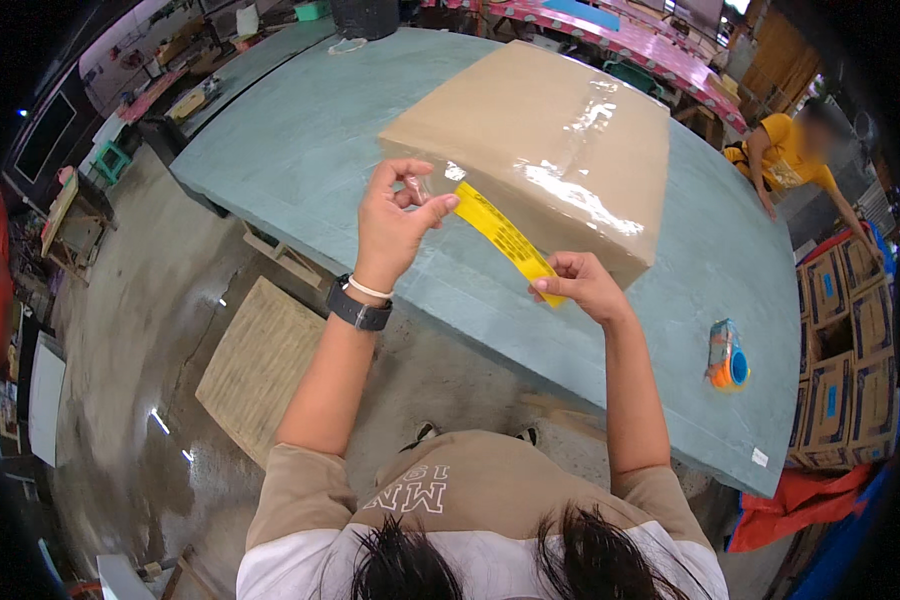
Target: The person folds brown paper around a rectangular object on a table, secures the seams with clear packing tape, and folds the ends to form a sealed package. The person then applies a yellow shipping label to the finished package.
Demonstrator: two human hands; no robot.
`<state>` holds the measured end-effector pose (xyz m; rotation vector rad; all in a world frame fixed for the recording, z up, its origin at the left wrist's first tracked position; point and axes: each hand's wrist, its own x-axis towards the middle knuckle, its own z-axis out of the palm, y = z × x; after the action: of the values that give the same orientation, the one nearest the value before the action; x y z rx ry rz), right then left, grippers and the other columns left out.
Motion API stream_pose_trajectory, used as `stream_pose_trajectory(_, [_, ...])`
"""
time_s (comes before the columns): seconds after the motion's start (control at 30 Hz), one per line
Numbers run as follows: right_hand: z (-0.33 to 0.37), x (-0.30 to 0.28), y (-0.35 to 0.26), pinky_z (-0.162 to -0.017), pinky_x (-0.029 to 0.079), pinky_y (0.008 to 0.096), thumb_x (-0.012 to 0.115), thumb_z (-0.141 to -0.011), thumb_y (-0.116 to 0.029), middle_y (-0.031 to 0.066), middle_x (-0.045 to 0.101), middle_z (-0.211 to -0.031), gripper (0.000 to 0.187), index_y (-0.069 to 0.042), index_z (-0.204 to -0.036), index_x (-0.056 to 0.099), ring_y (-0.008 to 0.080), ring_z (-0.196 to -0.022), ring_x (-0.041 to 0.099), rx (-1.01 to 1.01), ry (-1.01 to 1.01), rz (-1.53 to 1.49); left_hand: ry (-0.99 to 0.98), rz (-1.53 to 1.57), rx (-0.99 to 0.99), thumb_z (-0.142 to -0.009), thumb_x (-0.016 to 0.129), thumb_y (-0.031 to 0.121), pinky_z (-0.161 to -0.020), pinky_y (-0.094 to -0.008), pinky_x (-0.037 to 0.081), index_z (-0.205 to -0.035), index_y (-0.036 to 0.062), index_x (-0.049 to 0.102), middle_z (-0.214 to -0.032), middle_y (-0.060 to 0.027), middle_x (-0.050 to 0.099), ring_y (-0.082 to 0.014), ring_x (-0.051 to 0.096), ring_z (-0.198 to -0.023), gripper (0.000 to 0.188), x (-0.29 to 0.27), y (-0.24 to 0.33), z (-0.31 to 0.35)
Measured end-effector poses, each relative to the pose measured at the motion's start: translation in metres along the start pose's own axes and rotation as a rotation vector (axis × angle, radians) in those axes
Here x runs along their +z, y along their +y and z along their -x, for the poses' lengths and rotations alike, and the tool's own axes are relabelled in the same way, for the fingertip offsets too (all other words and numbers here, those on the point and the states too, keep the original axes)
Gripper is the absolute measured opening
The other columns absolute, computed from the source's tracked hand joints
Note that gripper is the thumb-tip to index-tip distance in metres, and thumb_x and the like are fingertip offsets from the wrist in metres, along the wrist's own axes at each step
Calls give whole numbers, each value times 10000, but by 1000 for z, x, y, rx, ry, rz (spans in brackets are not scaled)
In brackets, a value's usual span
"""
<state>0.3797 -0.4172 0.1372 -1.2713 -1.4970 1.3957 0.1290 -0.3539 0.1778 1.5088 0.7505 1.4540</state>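
Note:
A yellow printed label strip [508, 240] is stretched slantwise between my two hands, in front of a large cardboard box [510, 105]. My left hand [392, 220] is closed on the strip's upper end, with a crumpled clear piece, maybe tape or film, by its fingers. Between thumb and fingers, my right hand [588, 287] pinches the lower end. Glossy clear tape runs over the box's top and near side. The box rests on a grey-green table [300, 130]. Right of my right hand lies an orange and blue tape dispenser [727, 360].
Across the table's right end, a person in a yellow shirt [792, 150] leans over stacked cartons [840, 350]. A wooden board or bench top [255, 365] sits low at the table's near left. A black bin [365, 17] stands at the far edge; a green stool [110, 160] is farther left.

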Motion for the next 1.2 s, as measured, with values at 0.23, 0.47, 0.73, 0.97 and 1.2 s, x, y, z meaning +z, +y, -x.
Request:
stream_pose_trajectory(0.23, [-14, 20, 24, -624, 463, 235, 685, -747, -181, 42, 613, -728, 213, 11, -812, 623, 87, -647, 547, 59, 211, -126, 185, -68, -66, -703, 699, 30, -509, -203, 477, -992, 39, 500, -781, 16, 418, -77, 529, -667, 351, -50, -56, 2])
stream_pose_trajectory(0.47, [-6, -10, 24, -863, 414, 340, 765, -629, -301, 60, 598, -973, 515, -17, -1027, 603, 158, -946, 531, -153, 315, 818, -288, -402, 215, -668, 695, 11, -528, -208, 440, -960, 54, 538, -753, 15, 430, -63, 447, -635, 335, -29, -35, -36])
stream_pose_trajectory(0.73, [-71, 10, -54, -739, 464, 263, 724, -676, -151, 65, 621, -854, 361, 18, -965, 589, 125, -810, 580, -251, 89, -189, -880, -502, 376, -631, 696, 8, -568, -239, 437, -937, 53, 543, -796, -29, 450, -121, 475, -661, 346, 32, 16, -97])
stream_pose_trajectory(0.97, [-82, -3, -32, -650, 447, 221, 658, -745, -80, 26, 611, -805, 174, -13, -893, 596, 72, -728, 552, -183, 320, -103, -521, -380, 392, -663, 718, 97, -709, -293, 478, -1238, 79, 423, -1211, -126, 437, -185, 534, -966, 646, 32, -14, -129])
stream_pose_trajectory(1.2, [-97, 28, 45, -690, 429, 226, 627, -793, -116, 9, 604, -853, 135, -61, -911, 591, 84, -759, 540, -423, 914, -797, -1219, -22, -673, -722, 709, 228, -678, -217, 429, -1033, 11, 579, -897, -40, 604, -93, 547, -782, 401, -15, -143, -68])
